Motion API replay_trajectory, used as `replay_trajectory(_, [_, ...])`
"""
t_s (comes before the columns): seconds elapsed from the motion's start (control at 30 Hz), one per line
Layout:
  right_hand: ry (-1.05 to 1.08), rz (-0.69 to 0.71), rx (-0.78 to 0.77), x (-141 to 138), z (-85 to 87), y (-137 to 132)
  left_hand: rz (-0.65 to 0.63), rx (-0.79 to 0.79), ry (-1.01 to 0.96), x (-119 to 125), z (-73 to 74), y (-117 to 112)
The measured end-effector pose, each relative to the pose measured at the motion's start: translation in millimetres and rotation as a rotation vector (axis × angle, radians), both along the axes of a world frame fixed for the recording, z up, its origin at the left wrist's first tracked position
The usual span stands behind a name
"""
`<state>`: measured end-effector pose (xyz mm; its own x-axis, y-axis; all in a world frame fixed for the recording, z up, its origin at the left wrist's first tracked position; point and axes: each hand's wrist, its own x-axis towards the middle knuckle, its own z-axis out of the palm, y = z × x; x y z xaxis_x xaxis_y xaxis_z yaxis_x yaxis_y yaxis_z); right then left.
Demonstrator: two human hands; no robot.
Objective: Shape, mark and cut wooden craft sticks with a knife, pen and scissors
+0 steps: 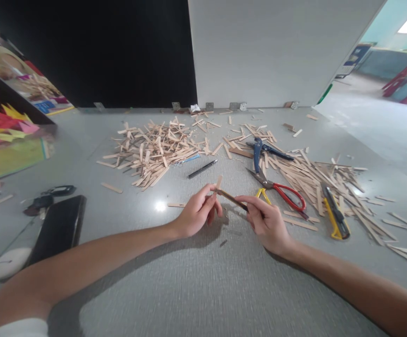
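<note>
In my left hand (203,206) a short piece of wooden craft stick (219,181) is pinched between thumb and fingers, its end pointing up. My right hand (265,221) grips a slim file-like tool (232,199) with a dark handle and a brownish shaft. The tool's tip meets the stick at my left fingertips; its exact kind is hard to make out. Just beyond my hands lies a black pen (202,169). Red-handled snips (277,187) and blue-handled pliers (258,152) rest past my right hand. Another craft stick (176,205) lies beside my left wrist.
Heaps of craft sticks (157,150) cover the back of the grey table (175,290). More sticks (305,175) spread to the right, near a yellow utility knife (335,213). A black phone (58,229), keys (38,205) and a white mouse (9,263) lie left. An upright panel (259,51) stands behind.
</note>
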<state>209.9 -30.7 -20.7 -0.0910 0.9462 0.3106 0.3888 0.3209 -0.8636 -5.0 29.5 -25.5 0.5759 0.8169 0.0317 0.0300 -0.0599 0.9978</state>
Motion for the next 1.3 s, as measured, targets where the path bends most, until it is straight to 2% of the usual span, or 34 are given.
replay_trajectory(0.2, [-0.004, -0.021, 0.031, 0.3, -1.0, -0.2, 0.012, -0.013, 0.01, -0.7, -0.3, -0.4])
replay_trajectory(0.33, [0.02, -0.13, 0.078, 1.0, -4.6, 0.0, 0.036, 0.063, 0.039, -2.2, 0.2, 1.1])
replay_trajectory(0.43, [0.017, -0.201, 0.083, 2.2, -6.7, 1.9, -0.027, 0.106, 0.086, -4.0, 2.5, 1.9])
replay_trajectory(0.57, [-0.089, -0.119, 0.079, 3.5, -1.6, 4.6, -0.127, 0.18, 0.189, -5.7, 5.8, 0.4])
replay_trajectory(0.67, [-0.164, -0.005, 0.112, 3.2, 5.2, 5.0, -0.16, 0.256, 0.224, -6.0, 6.7, -1.3])
replay_trajectory(0.77, [-0.189, 0.047, 0.135, 2.4, 8.1, 4.4, -0.176, 0.28, 0.217, -5.4, 7.2, -2.3])
replay_trajectory(1.03, [-0.208, 0.035, 0.216, 0.9, 5.7, 4.0, -0.133, 0.271, 0.203, -2.4, 7.4, -3.2])
replay_trajectory(1.3, [-0.212, 0.0, 0.195, 0.4, 5.1, 3.8, -0.098, 0.305, 0.207, -2.3, 7.0, -3.4])
